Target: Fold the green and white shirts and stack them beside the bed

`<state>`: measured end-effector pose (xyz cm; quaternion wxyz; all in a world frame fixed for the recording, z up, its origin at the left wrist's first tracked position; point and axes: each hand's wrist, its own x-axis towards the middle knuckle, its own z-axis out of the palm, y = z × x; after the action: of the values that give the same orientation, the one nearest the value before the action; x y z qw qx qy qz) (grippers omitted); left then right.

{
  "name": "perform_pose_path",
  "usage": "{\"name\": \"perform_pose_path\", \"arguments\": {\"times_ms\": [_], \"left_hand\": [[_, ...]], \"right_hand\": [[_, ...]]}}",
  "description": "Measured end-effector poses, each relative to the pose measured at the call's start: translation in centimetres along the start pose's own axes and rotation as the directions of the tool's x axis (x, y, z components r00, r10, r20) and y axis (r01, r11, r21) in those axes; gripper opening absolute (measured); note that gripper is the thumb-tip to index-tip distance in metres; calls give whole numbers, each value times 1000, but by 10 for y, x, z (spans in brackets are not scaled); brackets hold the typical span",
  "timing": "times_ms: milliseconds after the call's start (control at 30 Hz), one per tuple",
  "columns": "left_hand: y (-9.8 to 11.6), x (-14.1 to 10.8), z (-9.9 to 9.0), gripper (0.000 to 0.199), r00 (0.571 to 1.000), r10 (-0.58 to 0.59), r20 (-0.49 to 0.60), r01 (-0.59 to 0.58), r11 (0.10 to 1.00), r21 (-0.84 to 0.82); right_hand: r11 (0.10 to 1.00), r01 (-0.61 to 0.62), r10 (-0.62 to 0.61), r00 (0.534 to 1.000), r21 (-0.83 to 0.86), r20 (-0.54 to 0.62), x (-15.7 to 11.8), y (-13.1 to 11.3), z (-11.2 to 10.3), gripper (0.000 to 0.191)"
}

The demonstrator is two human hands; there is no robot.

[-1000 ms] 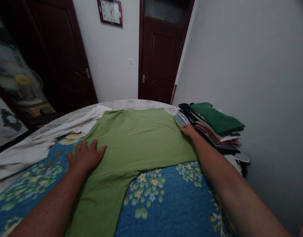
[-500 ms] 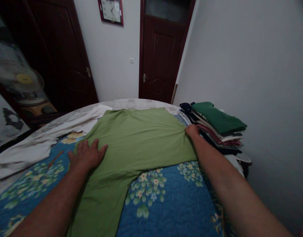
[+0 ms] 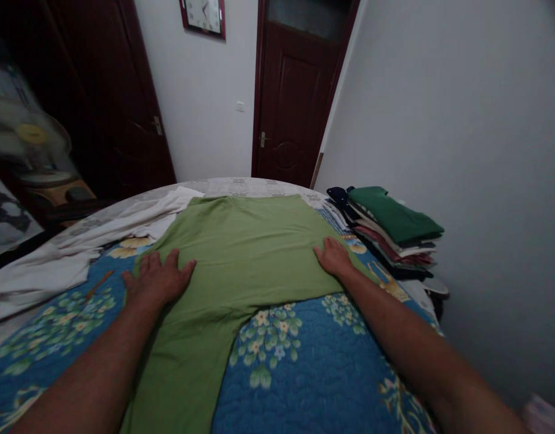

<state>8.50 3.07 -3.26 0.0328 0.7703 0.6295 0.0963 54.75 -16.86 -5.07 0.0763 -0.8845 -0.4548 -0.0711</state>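
Note:
A light green garment (image 3: 254, 247) lies spread out and mostly flat on a blue quilted cover with flower prints (image 3: 295, 374). One long part, a leg or a sleeve, runs toward me, and another runs to the right; I cannot tell which kind of garment it is. My left hand (image 3: 157, 277) rests open on its left edge, fingers spread. On the right part, my right hand (image 3: 335, 258) presses down on the cloth with the thumb apart from the fingers. Its fingertips show only in part, and no cloth is seen gripped in it.
A stack of folded clothes, topped by a dark green one (image 3: 395, 214), stands at the right by the wall. A crumpled white garment (image 3: 55, 271) lies on the left. Past the bed's far edge are dark red doors (image 3: 295, 108) and a fan (image 3: 31, 135).
My right hand has let go of the garment's right edge and moved left onto the cloth. That edge now lies flatter. My left hand has stayed in place.

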Motion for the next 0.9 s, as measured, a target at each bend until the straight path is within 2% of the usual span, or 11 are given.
{"name": "perform_pose_path", "arguments": {"times_ms": [233, 367, 533, 667, 767, 833, 900], "left_hand": [[-2, 2, 0, 96, 1000, 20, -5, -20, 999, -34], [-2, 2, -1, 98, 1000, 21, 6, -21, 999, -42], [-5, 5, -1, 98, 1000, -16, 1, 16, 998, -68], [-8, 7, -5, 99, 999, -29, 34, 30, 998, -51], [-9, 4, -9, 97, 999, -20, 28, 21, 999, -40], [-8, 1, -10, 93, 1000, -7, 4, 7, 999, -41], [-6, -2, -11, 88, 999, 15, -32, -16, 999, -43]], "right_hand": [[995, -81, 85, 994, -49, 68, -30, 51, -9, 80], [990, -130, 136, 985, -55, 109, -51, 66, -16, 81], [987, -124, 137, 981, -105, 134, -74, 77, -20, 78], [983, -125, 144, 979, -131, 147, -87, 85, -23, 77], [980, -112, 141, 975, -166, 171, -85, 84, -34, 73], [981, -86, 121, 972, -177, 200, -77, 76, -45, 64], [990, -4, 36, 974, -142, 222, -66, 57, -54, 55]]}}
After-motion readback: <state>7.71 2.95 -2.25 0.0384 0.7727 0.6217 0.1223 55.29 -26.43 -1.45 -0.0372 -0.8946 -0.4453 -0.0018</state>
